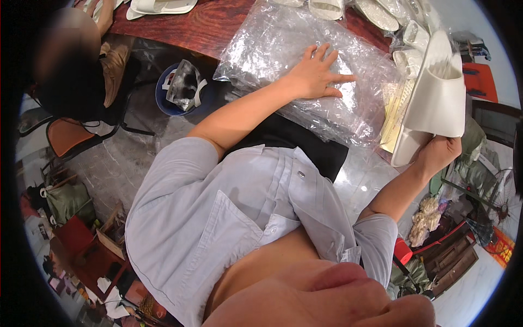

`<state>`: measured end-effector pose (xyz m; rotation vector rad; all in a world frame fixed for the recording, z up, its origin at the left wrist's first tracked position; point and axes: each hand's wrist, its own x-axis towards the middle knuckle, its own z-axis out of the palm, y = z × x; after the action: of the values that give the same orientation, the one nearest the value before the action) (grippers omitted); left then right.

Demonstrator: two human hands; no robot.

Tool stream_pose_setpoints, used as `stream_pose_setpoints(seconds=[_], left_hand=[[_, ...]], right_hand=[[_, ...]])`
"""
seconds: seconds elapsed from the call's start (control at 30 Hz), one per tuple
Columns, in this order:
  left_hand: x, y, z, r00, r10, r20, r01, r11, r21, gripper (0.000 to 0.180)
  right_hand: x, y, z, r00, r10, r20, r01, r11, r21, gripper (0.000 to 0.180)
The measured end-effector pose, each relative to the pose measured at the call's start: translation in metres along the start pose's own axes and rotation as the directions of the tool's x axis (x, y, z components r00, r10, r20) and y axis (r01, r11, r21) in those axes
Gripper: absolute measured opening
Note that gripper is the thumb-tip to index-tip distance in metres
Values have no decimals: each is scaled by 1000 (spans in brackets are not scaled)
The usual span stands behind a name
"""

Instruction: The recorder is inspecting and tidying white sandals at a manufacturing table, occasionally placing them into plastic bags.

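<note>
My left hand (320, 76) lies flat with its fingers spread on a stack of clear plastic bags (261, 41). The bags cover the front part of a red-brown wooden table (180, 27) and hang over its edge. At the right, my right hand (438, 155) grips a pair of white slide slippers (438, 103) from below. The slippers are held together, tilted upright, one partly behind the other. Beside them, at the right end of the bags, is a yellowish printed sheet (393, 111).
More white slippers (163, 5) lie at the table's far left, and bagged ones (378, 13) at the far right. Another person (71, 60) sits at the left. A blue bin (169, 98) with plastic in it stands below the table edge. An orange-seated chair (68, 136) is nearby.
</note>
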<state>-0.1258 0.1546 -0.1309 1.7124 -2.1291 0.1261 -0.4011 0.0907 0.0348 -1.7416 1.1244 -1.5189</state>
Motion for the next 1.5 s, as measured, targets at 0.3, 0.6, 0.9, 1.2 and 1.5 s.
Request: stream_pose_setpoints(seconds=[0.3, 0.6, 0.9, 1.2, 1.5], left_hand=[[-16, -13, 27, 995, -28, -96, 11, 986, -169, 57], [0, -7, 27, 996, -87, -26, 84, 991, -101, 67], [-6, -1, -2, 991, -130, -35, 125, 986, -113, 70], [-27, 11, -118, 891, -118, 439, 118, 993, 28, 50], [14, -7, -58, 998, -12, -63, 9, 999, -40, 37]], right_hand=[[-92, -60, 149, 444, -170, 880, 20, 984, 180, 31], [-20, 74, 173, 940, -27, 340, 148, 930, -335, 30], [-21, 149, 161, 893, -60, 445, 277, 854, -440, 28], [-29, 145, 167, 886, -86, 456, 376, 708, -598, 31], [-7, 98, 94, 811, -37, 584, 81, 995, -50, 30]])
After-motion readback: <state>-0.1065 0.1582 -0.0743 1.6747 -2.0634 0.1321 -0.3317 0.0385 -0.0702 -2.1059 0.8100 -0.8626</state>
